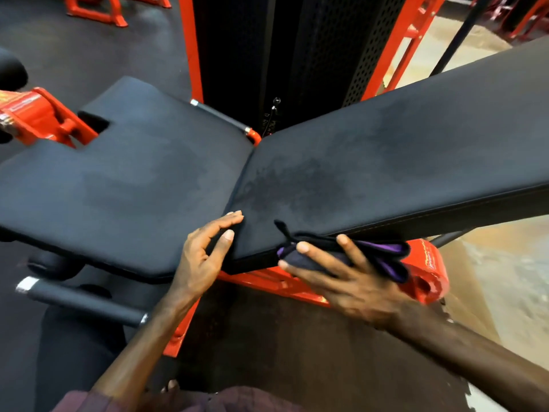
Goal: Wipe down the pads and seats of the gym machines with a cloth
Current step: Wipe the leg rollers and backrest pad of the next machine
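The right hand [353, 281] presses a folded black-and-purple cloth [383, 257] against the black padded backrest's [386, 162] near edge, fingers spread, while the left hand [205, 251] rests open-fingered at its corner.

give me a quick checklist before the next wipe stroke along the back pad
1. Cloth in hand: ok. The right hand presses the folded black and purple cloth against the near side edge of the back pad.
2. Cloth flat on the pad: not ok. A corner sticks up and folds hang loose below the edge.
3. Left hand steadying: ok. The left hand rests its fingertips on the pad's near corner, by the gap to the seat pad.
4. Top of the back pad wiped: cannot tell. It shows darker mottled patches, damp or dirt unclear.
5. Path along the pad free: ok. Nothing lies on it.
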`<action>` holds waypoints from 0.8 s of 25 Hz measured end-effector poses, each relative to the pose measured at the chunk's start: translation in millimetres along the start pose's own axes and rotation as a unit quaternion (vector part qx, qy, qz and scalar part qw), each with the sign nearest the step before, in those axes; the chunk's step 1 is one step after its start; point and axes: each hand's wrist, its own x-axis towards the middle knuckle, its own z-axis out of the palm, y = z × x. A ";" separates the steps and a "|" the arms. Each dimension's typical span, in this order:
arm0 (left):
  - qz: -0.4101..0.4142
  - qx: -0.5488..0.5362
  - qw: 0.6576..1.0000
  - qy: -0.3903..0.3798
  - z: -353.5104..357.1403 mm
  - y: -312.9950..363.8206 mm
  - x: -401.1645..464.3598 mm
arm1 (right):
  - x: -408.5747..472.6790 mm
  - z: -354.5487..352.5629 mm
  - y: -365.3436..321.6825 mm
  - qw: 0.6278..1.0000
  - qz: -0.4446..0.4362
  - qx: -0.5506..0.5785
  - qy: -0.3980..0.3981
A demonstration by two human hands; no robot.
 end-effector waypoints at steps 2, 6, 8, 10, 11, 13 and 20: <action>0.068 0.054 0.996 -0.008 16.1 12.5 10.8 | 4.8 12.1 -16.9 0.999 0.037 -0.006 0.010; 0.139 0.125 0.981 -0.046 39.1 43.7 21.8 | -19.1 1.6 2.2 0.996 0.065 -0.053 0.027; 0.175 0.136 0.972 -0.081 49.5 56.5 29.0 | -31.9 -3.5 9.4 0.979 0.184 -0.065 0.066; 0.200 0.139 0.963 -0.117 58.9 67.4 44.2 | -20.4 6.0 -16.9 0.954 0.289 -0.044 0.066; 0.204 0.139 0.960 -0.130 61.2 71.2 53.0 | -7.9 13.7 -34.5 0.946 0.316 -0.036 0.060; 0.206 0.130 0.959 -0.144 64.4 78.5 67.9 | 2.4 22.3 -46.9 0.932 0.356 -0.022 0.065; 0.258 0.044 0.948 -0.179 104.2 125.1 80.4 | 48.7 -4.6 -23.6 0.767 0.591 0.067 0.239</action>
